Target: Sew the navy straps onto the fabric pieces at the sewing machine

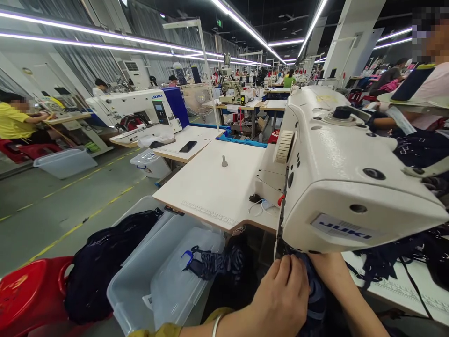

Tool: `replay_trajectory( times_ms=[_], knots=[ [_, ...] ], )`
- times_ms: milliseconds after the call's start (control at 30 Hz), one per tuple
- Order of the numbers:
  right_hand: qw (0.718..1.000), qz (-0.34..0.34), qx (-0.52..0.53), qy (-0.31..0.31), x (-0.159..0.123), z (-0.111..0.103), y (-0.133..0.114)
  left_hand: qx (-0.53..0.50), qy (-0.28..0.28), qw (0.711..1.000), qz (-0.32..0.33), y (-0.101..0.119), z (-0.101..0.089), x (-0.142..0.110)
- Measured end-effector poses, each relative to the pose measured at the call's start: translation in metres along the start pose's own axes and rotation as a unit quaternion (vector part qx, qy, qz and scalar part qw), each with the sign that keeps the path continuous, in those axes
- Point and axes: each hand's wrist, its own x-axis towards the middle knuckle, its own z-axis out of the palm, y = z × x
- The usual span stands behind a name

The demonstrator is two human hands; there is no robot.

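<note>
Workrm (52,220): navy fabric (315,302) lengthwise downwd

Olive-ylw slv (170,331), silvery bangle (216,326)

This is a sewing workshop on a factory scale. A big sewing machine (336,154) stands on a white desk (206,182) with ruler marks, a thread cone (412,84) near it. Plastic tubs (65,164), piled dark cloth (105,262), long strip lights (247,29) and yellow floor lines (112,201) fit too; the distant rows (294,77) look like more machines, though too small to be sure.
</note>
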Motion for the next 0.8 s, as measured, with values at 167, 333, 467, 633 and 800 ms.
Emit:
replay_trajectory(
  times_ms=[167,333,467,633,800],
  knots=[
    [0.999,-0.025,-0.014,0.045,0.0047,0.0062,0.0059,-0.020,-0.003,1.000,-0.017,-0.0014,0.0019,0.0047],
    [0.998,-0.026,-0.008,0.048,0.0037,0.0091,0.0069,-0.031,-0.006,0.999,-0.026,-0.0024,0.0016,0.0067],
    [0.999,-0.024,0.006,0.040,0.0031,0.0068,0.0066,-0.032,0.003,0.999,-0.018,-0.0025,0.0015,0.0073],
    [0.999,-0.020,0.041,0.017,0.0057,0.0059,0.0071,-0.029,0.003,0.999,-0.022,-0.0011,0.0032,0.0054],
    [0.997,-0.014,0.081,0.006,0.0102,0.0057,0.0008,-0.017,0.044,0.998,-0.043,0.0001,0.0080,0.0047]
  ],
)
